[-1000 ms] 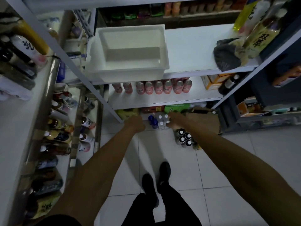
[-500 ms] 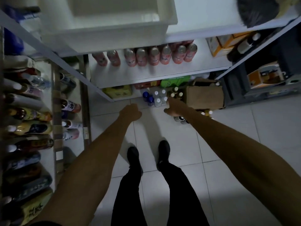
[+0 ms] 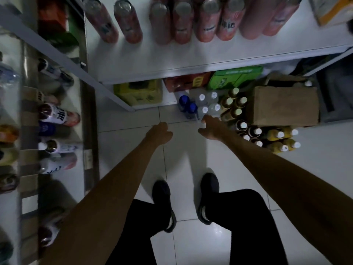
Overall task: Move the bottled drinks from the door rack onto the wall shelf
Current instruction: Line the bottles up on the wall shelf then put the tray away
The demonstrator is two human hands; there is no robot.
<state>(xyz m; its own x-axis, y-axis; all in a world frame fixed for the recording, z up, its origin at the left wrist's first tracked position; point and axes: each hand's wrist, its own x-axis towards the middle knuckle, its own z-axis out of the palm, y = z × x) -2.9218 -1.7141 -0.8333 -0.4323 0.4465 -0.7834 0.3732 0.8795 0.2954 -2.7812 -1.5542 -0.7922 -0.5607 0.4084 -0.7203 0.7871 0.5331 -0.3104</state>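
While many bottles (image 3: pixel 57 117) are still sitting in the door rack (image 3: pixel 30 119), both hands, left hand (image 3: pixel 159 133) and right hand (image 3: pixel 209 128), are seemingly hanging loosely curled, carrying nothing.

Down the left edge we see the door rack (image 3: pixel 89 131), a steel-railed set of tiers packed with bottled drinks (image 3: pixel 57 117) lying in rows, caps toward us, in white, red, blue and amber labels (the print is too blurred to read). The wall shelf (image 3: pixel 191 60) is a white board straight ahead. On it stands a row of pink bottles (image 3: pixel 191 22) with silvery caps, upright along its back.
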